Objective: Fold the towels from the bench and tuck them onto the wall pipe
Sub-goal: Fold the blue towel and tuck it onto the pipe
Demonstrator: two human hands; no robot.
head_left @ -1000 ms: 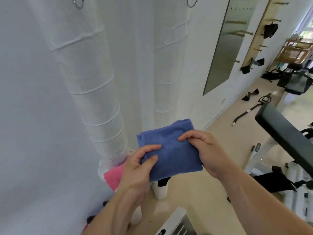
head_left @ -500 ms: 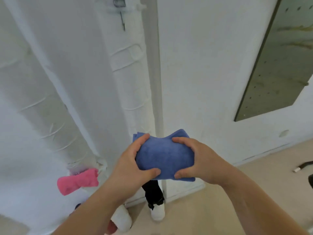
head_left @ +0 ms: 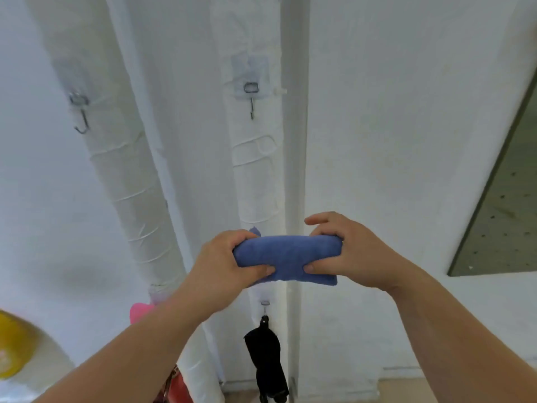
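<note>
Both hands, the left hand and right hand, are gripping the folded blue towel closed, directly before the wrapped pipe; squeezing it compact should ease tucking it behind.

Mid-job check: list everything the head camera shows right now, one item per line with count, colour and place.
blue towel: 1, blue, folded into a bundle, gripped at both ends in front of the pipes
wrapped pipes: 2, white, running up the wall, left and centre
metal hooks: 2, silver, one high on each pipe
small hook: 1, silver, low on the centre pipe
black item: 1, black, hanging from the small hook
pink towel: 1, pink, by the left pipe, partly hidden
yellow object: 1, yellow, bottom left, blurred
panel: 1, grey, right wall
left hand: 1, on the towel's left end
right hand: 1, on its right end
</note>
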